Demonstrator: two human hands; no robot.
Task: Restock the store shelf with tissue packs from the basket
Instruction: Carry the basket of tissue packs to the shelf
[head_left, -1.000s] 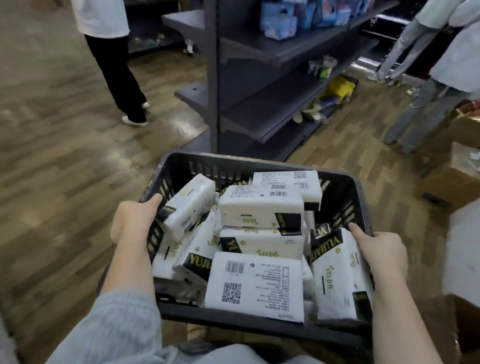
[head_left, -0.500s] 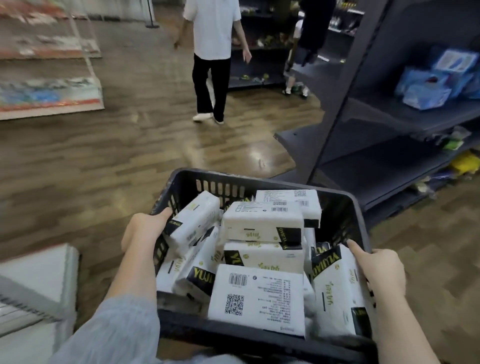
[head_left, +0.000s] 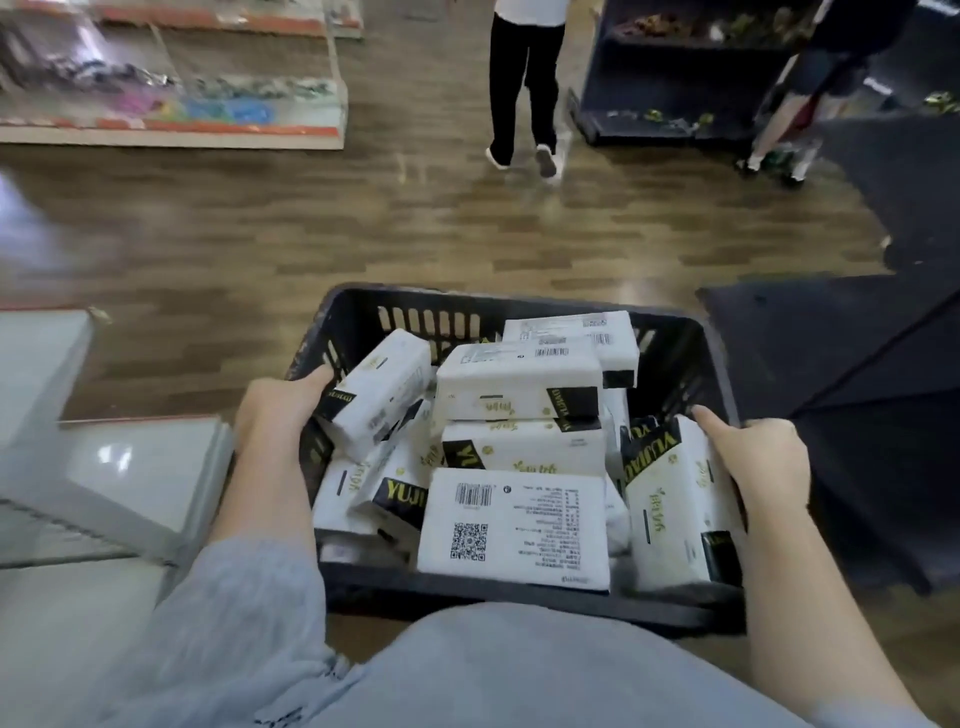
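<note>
A shop floor: dark metal shelving (head_left: 675, 98) stands along an aisle of wood-patterned flooring (head_left: 363, 234), and a glass display counter (head_left: 171, 98) holds colourful goods (too blurred to identify). Other people (head_left: 524, 88) walk between the fixtures.

a wood-plank floor (head_left: 270, 244) runs across the view. on it stand a white display shelf (head_left: 171, 132) at far left holding blurred colourful goods, a dark shelving unit (head_left: 675, 88) at the back right, and a walking person's white shoes (head_left: 522, 158).
</note>
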